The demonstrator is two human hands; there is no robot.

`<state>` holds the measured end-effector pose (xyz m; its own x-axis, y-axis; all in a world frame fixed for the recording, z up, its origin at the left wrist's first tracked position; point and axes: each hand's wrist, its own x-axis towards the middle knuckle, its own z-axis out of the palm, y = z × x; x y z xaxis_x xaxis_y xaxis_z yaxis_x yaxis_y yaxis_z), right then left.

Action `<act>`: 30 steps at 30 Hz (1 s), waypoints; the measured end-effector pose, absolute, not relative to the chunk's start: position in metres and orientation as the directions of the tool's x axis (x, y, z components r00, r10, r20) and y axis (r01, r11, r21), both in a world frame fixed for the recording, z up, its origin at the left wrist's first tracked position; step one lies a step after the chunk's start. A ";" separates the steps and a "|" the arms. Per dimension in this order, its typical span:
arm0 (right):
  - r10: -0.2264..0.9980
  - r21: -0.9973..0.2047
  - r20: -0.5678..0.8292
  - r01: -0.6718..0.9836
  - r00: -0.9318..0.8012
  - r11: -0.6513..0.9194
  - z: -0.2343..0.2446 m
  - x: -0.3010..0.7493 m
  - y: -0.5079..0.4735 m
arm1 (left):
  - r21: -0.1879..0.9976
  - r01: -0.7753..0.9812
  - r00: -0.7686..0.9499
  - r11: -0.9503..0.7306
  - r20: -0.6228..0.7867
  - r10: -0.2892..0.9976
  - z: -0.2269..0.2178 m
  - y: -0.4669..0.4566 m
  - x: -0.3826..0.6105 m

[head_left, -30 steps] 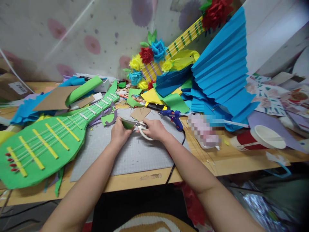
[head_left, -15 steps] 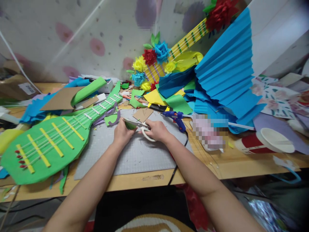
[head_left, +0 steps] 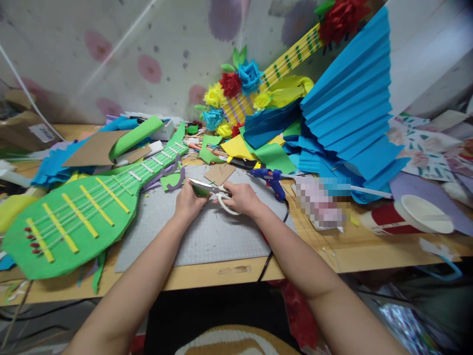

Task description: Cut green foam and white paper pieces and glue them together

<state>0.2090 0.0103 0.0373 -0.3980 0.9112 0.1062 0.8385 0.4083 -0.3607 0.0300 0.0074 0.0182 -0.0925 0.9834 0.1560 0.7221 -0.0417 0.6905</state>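
Observation:
White-handled scissors (head_left: 225, 203) are in my right hand (head_left: 241, 198), with the fingers closed around the handle loops. Their blades point left, over my left hand (head_left: 189, 203). That hand is closed on a small green piece of paper (head_left: 201, 191), mostly hidden by my fingers and the blades. Both hands are above the grey cutting mat (head_left: 218, 246). Just beyond them lies a small brown cardboard piece (head_left: 219, 174). To the left is a green paper lute-like instrument (head_left: 81, 212) with yellow strips and white strings.
A blue glue gun (head_left: 271, 181) lies right of my hands, its cable running to the table's front edge. Farther right stands a tilted red-and-white paper cup (head_left: 399, 217). Behind are pleated blue paper (head_left: 354, 108), a yellow flowered paper guitar (head_left: 288, 61) and green scraps (head_left: 275, 158).
The scissor blades appear slightly more parted over the green paper. Both hands keep nearly the same place, and the whole view has shifted a little.

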 end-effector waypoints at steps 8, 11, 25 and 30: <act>0.914 -0.397 0.089 0.827 -0.396 0.398 0.037 0.210 0.011 | 0.687 0.726 -0.103 -0.021 0.139 0.985 0.022 0.006 0.031; 0.912 -0.410 0.081 0.821 -0.401 0.397 0.039 0.210 0.010 | 0.694 0.719 -0.096 -0.027 0.138 0.986 0.023 0.006 0.032; 0.995 -0.376 0.053 0.921 -0.084 0.098 0.036 0.215 0.018 | 0.724 0.674 -0.021 -0.150 0.221 0.975 0.024 0.006 0.030; 0.994 -0.319 0.097 0.944 -0.058 0.086 0.032 0.217 0.020 | 0.669 0.711 0.015 -0.216 0.293 0.956 0.024 0.008 0.030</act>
<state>0.2166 0.0196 0.0317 -0.0576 0.9936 0.0970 0.9438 0.0859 -0.3193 0.0303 0.0077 0.0239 0.0150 0.9560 0.2930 0.7106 -0.2163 0.6695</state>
